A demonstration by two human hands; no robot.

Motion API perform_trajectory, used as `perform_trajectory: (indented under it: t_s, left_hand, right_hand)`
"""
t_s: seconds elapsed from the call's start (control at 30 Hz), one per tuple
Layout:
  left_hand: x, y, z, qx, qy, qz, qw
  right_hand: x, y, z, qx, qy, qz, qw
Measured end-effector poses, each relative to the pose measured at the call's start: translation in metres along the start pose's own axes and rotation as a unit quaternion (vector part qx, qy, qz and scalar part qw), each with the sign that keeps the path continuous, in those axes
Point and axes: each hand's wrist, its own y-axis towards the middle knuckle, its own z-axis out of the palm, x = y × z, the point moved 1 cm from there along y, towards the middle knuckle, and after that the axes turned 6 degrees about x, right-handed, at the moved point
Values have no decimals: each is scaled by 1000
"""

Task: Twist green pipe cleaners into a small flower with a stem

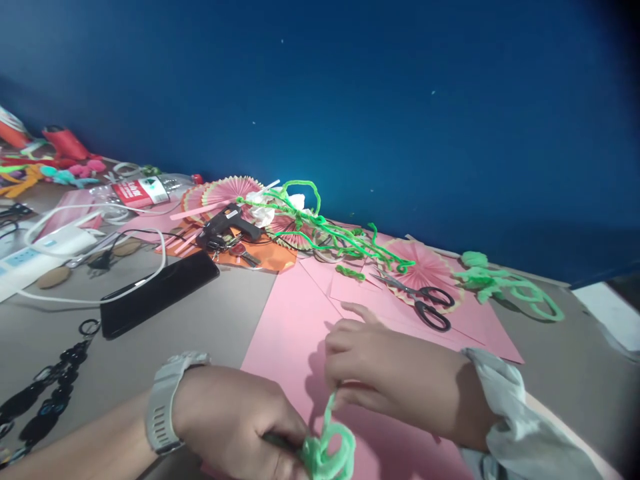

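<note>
Low in the head view, a coiled light-green pipe cleaner (340,460) hangs between my two hands, above pink paper (280,327). My left hand (240,420), with a pale watch (167,403) on its wrist, is closed around the coil's base. Between thumb and fingers, my right hand (357,353) pinches the strand rising from the coil, its index finger stretched out. Beyond the right hand lie black-handled scissors (433,307). Several bright-green pipe cleaners (345,233) lie tangled at the back of the paper.
Pleated pink paper fans (425,267) lie near the blue wall (320,100). A black glue gun (230,227) rests on orange paper (280,253). Left are a black phone (160,293), white cable, power strip (45,250), beaded strap (55,387) and plastic bottle (145,192). More green pipe cleaners (500,283) lie right.
</note>
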Motion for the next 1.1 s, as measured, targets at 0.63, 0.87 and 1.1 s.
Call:
perform_trajectory:
  t_s: [0.63,0.87,1.1]
  left_hand:
    - [-3,11,-8,-290,-16,-73,954]
    - [-4,9,-2,-252,-61,-13,966]
    - [-3,13,1,-328,-92,9,940]
  right_hand:
    - [-1,4,-2,-164,90,159,969]
    - [-4,5,2,-243,155,146,946]
    - [9,7,10,-327,167,88,926]
